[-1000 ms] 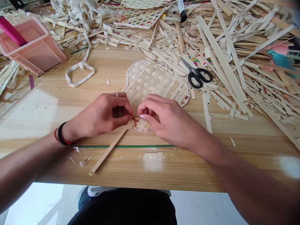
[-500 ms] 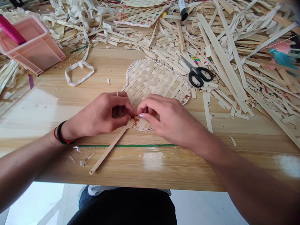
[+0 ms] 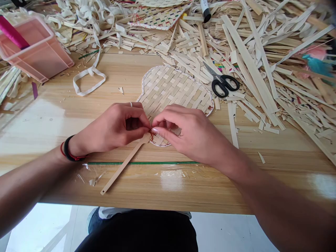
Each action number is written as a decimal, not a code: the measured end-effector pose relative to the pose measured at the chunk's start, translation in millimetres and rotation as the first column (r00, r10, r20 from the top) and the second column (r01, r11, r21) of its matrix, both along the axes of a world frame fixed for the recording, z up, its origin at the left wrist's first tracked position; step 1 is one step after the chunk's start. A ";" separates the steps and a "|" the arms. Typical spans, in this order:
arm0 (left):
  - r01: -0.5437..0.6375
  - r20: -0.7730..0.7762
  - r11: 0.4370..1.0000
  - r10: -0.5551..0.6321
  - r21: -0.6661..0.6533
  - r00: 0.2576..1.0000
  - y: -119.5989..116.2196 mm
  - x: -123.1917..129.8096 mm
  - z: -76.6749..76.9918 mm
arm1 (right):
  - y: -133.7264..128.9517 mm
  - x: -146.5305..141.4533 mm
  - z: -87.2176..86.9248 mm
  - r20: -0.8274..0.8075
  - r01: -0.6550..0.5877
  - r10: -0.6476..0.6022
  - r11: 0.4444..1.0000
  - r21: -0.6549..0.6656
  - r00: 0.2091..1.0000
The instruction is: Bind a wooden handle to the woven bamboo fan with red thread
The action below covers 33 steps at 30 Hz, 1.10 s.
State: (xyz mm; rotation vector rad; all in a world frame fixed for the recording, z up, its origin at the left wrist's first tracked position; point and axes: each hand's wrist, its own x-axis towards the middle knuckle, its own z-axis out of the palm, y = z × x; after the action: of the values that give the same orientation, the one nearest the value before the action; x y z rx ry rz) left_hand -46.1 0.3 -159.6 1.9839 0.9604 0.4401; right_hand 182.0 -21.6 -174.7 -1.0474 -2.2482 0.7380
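Observation:
A woven bamboo fan (image 3: 174, 87) with a pale bound edge lies on the wooden table (image 3: 112, 80), its flat handle (image 3: 122, 169) slanting toward the front edge. Red thread (image 3: 151, 135) shows where the handle meets the woven part. Over this spot my left hand (image 3: 122, 124) pinches the thread between thumb and forefinger. My right hand (image 3: 187, 131) pinches it too, its fingertips touching or nearly touching those of the left. Both hands partly cover the fan's lower part.
Black-handled scissors (image 3: 224, 85) lie right of the fan. A pink box (image 3: 43, 52) stands at the left, near a white strap loop (image 3: 89, 82). Piled bamboo strips (image 3: 252, 66) cover the back and right. A green strip (image 3: 157, 163) crosses the front.
My right hand has shifted slightly left, bringing its fingertips closer to those of my left hand. The short stretch of red thread between them has shrunk.

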 end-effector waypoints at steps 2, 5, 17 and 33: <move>0.003 0.009 1.000 -0.003 0.003 1.000 0.1 -0.3 -0.3 | -0.7 -0.5 0.1 -0.009 0.005 -0.005 1.000 0.003 1.000; -0.005 0.011 1.000 0.005 0.002 1.000 0.4 -0.8 -0.6 | -1.9 -1.8 0.0 -0.015 0.018 -0.017 1.000 0.003 1.000; -0.052 0.013 0.994 0.054 -0.097 0.998 0.4 -0.1 1.3 | -4.4 -4.3 -1.9 -0.015 0.040 -0.040 0.999 -0.031 0.999; -0.008 -0.029 1.000 0.007 -0.016 1.000 1.9 -0.2 0.4 | -2.8 -4.2 -2.4 -0.036 0.027 -0.029 0.998 -0.058 0.999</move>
State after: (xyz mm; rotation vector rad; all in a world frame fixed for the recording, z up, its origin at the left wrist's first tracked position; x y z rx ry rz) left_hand -46.4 2.1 -159.2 1.9775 0.9866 0.4078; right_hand 177.8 -24.4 -177.1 -1.0815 -2.1884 0.8074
